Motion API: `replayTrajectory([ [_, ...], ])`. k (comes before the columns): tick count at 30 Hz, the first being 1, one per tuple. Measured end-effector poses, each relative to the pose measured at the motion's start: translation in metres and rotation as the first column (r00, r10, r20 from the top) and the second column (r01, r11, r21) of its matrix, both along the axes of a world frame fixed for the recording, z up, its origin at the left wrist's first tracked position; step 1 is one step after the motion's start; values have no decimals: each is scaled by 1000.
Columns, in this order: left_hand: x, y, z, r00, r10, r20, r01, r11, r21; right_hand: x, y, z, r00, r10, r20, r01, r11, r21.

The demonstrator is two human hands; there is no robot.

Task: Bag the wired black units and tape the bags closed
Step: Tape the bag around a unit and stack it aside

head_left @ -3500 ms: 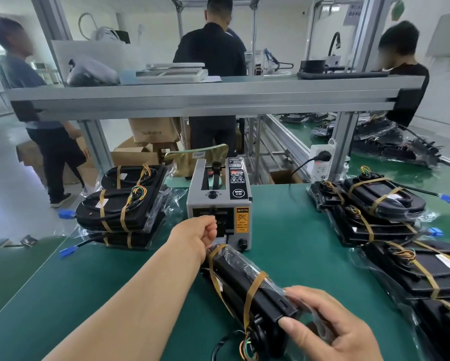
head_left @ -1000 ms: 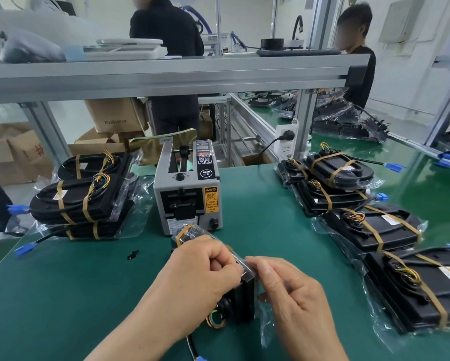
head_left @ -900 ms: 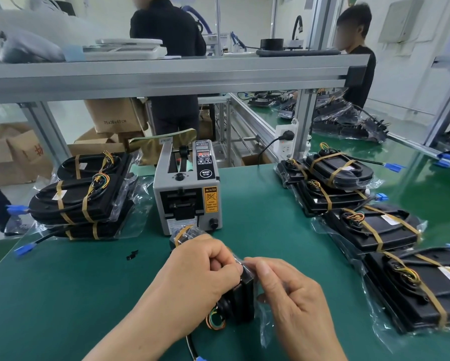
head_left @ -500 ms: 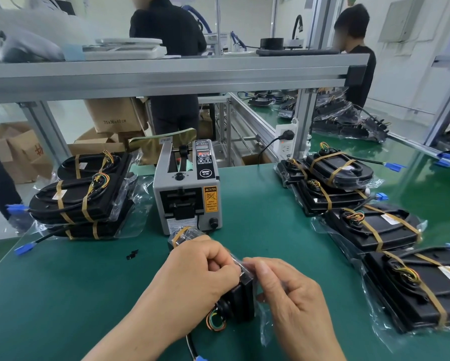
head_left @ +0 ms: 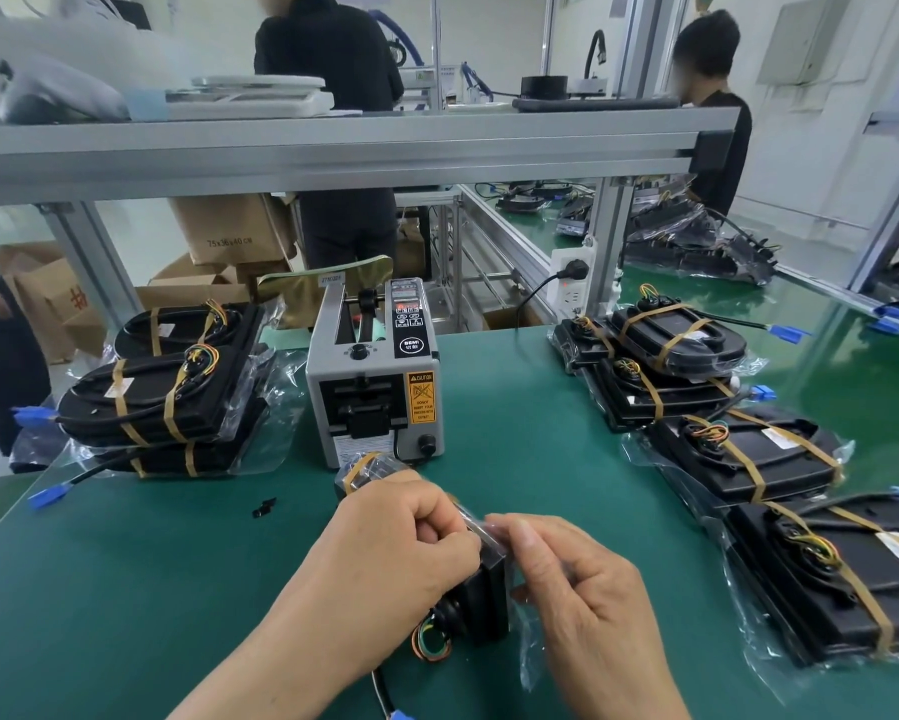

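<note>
Sealing seems to be the step in hand: the black unit (head_left: 481, 600) stands on edge in its clear bag (head_left: 533, 652) at the near middle of the bench (head_left: 125, 589), just in front of the tape dispenser (head_left: 374, 376). Your left hand (head_left: 405, 537) curls over the unit's top, fingers pinching the bag's fold. Your right hand (head_left: 582, 589) meets it, pinching the film. Any tape strip is hidden. Next, press the closure flat while keeping the fold tight.
</note>
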State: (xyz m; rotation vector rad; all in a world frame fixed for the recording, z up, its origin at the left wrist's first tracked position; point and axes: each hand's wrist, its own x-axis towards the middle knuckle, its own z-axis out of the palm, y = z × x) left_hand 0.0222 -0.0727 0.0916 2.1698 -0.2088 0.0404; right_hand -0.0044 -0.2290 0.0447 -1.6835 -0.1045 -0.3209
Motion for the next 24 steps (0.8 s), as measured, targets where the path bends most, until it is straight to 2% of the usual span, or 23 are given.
replayTrajectory([
  [12, 0, 0, -2, 999, 33, 19, -33, 999, 4, 0, -1, 0, 1000, -13, -3, 13, 1000, 13],
  [24, 2, 1, -3, 995, 98, -25, -98, 995, -7, 1, -1, 1, 1000, -6, -1, 6, 1000, 5],
])
